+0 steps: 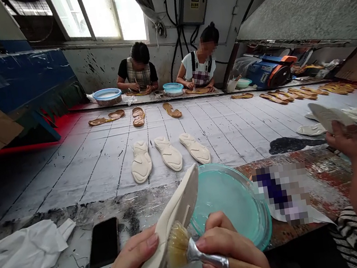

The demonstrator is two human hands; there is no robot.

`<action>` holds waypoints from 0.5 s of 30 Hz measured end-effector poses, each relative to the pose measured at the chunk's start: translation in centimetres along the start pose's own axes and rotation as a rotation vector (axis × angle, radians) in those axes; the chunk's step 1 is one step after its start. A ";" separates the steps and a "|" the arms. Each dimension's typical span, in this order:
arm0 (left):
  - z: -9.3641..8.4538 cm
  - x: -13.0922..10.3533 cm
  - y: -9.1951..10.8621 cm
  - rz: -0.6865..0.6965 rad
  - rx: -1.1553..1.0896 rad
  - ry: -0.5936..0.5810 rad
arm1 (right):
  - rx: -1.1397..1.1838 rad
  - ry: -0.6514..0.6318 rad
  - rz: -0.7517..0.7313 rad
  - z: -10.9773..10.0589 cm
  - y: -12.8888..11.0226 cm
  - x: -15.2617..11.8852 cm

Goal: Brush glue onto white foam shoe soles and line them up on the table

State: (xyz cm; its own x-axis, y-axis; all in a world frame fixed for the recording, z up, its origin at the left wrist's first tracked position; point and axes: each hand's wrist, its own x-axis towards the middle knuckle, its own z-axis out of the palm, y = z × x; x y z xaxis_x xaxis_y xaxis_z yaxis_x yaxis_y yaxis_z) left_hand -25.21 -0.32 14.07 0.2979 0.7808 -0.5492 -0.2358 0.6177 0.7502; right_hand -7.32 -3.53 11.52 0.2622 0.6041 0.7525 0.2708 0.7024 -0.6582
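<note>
My left hand is closed around a white shoe sole, tilted up with its far end over the rim of a turquoise basin. In my right hand is a brush with a wooden handle and a metal collar. Its pale yellow bristles press against the side of the sole. Milky liquid fills the basin just beyond my hands. Past it, several white soles, one of them a left-hand sole, lie in a row on the pale lined belt.
A phone and a crumpled white cloth lie at left. Close on my right, a co-worker's hand holds another sole. Two people work across the belt beside basins. Tan soles line the far edge.
</note>
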 end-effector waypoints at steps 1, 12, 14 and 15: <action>0.2 -0.1 0.1 -0.010 0.004 -0.024 | 0.009 -0.032 -0.007 0.0 0.0 0.0; 0.1 0.1 -1.2 0.248 0.356 0.118 | -0.425 0.042 -0.151 0.8 -1.3 0.4; 0.5 0.0 -1.1 0.339 0.405 0.101 | -0.519 0.016 -0.141 0.7 -1.6 0.2; 0.7 -0.1 -1.0 0.359 0.418 0.085 | -0.533 0.004 -0.116 0.6 -1.6 0.2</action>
State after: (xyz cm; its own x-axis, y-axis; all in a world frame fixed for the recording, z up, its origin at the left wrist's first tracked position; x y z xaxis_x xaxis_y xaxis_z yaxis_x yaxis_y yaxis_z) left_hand -24.40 -1.06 13.62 0.1869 0.9507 -0.2473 0.0838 0.2354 0.9683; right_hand -8.26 -4.30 12.78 0.2059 0.5322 0.8212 0.7299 0.4755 -0.4911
